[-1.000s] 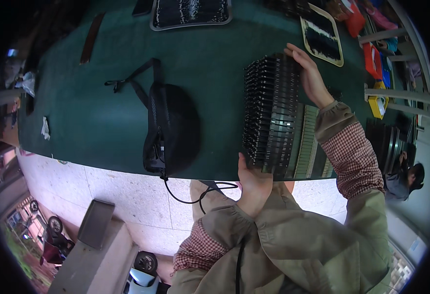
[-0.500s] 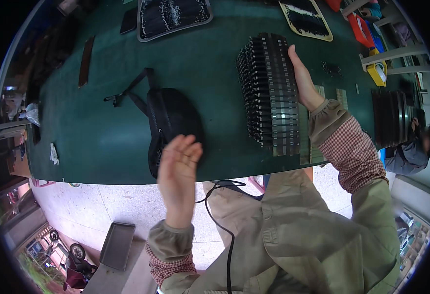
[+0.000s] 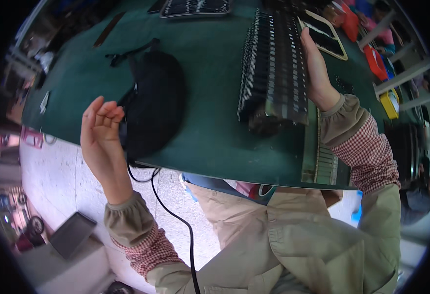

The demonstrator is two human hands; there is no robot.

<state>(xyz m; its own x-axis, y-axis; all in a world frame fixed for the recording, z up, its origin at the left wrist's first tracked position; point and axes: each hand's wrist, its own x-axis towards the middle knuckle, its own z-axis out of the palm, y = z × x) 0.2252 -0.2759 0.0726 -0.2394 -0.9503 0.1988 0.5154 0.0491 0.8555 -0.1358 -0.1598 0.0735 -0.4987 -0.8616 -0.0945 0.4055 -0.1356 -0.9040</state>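
Observation:
On the green tabletop's right half, a thick stack of black slotted strips (image 3: 286, 73) stands tilted, with rows of small pin-like pieces along its left side. My right hand (image 3: 318, 73) is closed along the stack's right side, thumb up near the far end; its other fingers are hidden behind the strips. The near end of the stack is blurred. My left hand (image 3: 102, 127) is raised over the table's front edge, palm up, fingers loosely bent and apart, holding nothing. Just right of it lies a black pouch bag (image 3: 158, 103) with a strap and buckle.
Trays of small pieces, one dark (image 3: 195, 7) and one cream-rimmed (image 3: 325, 34), lie at the far side. Yellow (image 3: 390, 104) and red (image 3: 375, 63) bins stand at the right. A black cable (image 3: 180, 215) hangs before me. Another person (image 3: 418, 198) sits at far right.
My left hand has swung left, away from over the bag. The stack, with my right hand on it, has shifted farther from the table's front edge and tilted. The whole view has turned somewhat.

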